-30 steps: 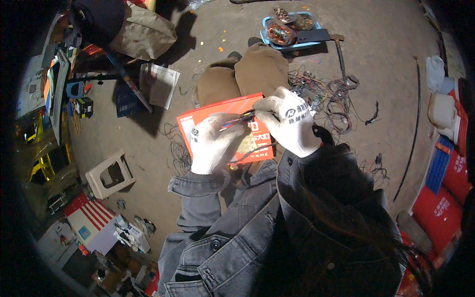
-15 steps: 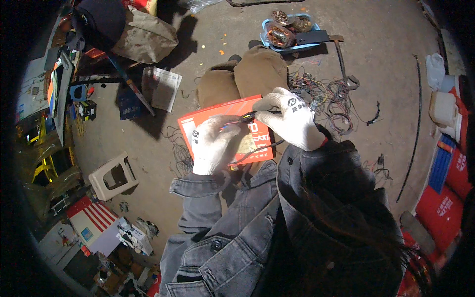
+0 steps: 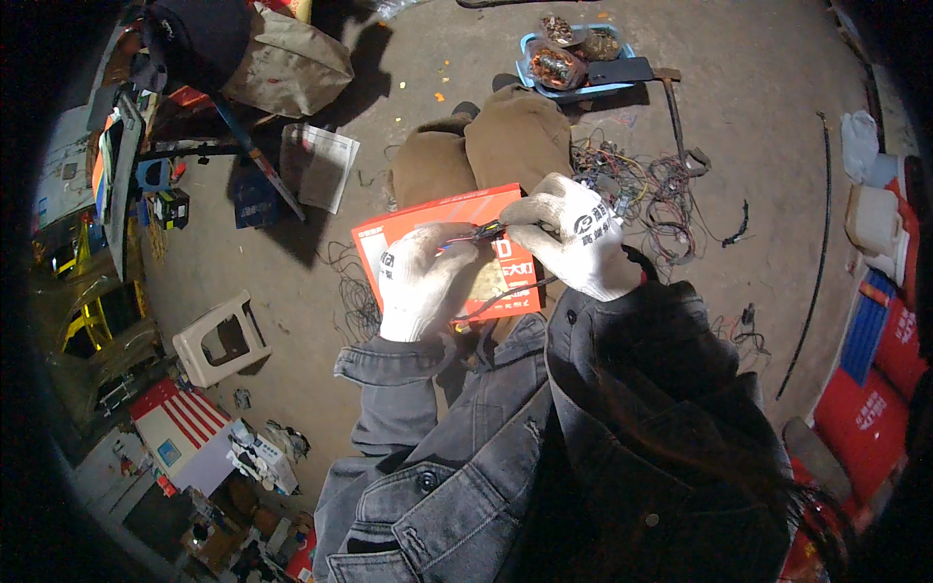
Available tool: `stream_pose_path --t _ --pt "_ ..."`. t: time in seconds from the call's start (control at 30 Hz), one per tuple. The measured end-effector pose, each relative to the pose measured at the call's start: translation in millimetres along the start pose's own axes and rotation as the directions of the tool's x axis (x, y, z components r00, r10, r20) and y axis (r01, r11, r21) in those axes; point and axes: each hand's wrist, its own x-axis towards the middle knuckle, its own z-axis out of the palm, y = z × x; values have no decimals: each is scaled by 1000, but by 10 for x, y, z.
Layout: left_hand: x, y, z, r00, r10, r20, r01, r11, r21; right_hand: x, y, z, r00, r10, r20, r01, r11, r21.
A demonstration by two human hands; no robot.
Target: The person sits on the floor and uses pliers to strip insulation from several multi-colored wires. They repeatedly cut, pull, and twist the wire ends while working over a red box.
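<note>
Little shifts since the earlier frame: I note left hand (image 3: 416, 282) and right hand (image 3: 575, 238) pinched onto wires (image 3: 453, 241) over the red box (image 3: 457, 211), judging them light, limp, best gripped at their dark stretch (image 3: 487, 231).

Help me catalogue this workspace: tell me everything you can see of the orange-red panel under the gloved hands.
The orange-red panel looks like printed cardboard, flat and rectangular, with pale lettering and a tan patch near the middle. It lies across the person's brown-clad legs, slightly askew. The left hand and right hand cover parts of it; whether they touch it is unclear. A dark cable crosses its lower part.
</note>
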Motion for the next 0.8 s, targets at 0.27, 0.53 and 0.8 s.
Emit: stream_pose_path --t 0.27,0.53,0.8 --pt "12 -21 9 996 -93 2 93 995 -33 27 17 79 998 -67 -22 66 997 -44" --pt "6 61 3 993 -114 -24 114 993 14 -6 21 154 1000 2 7 -2 998 -62" --pt "-3 16 11 996 -68 -52 69 997 28 25 -16 198 994 110 5 -109 992 -65"
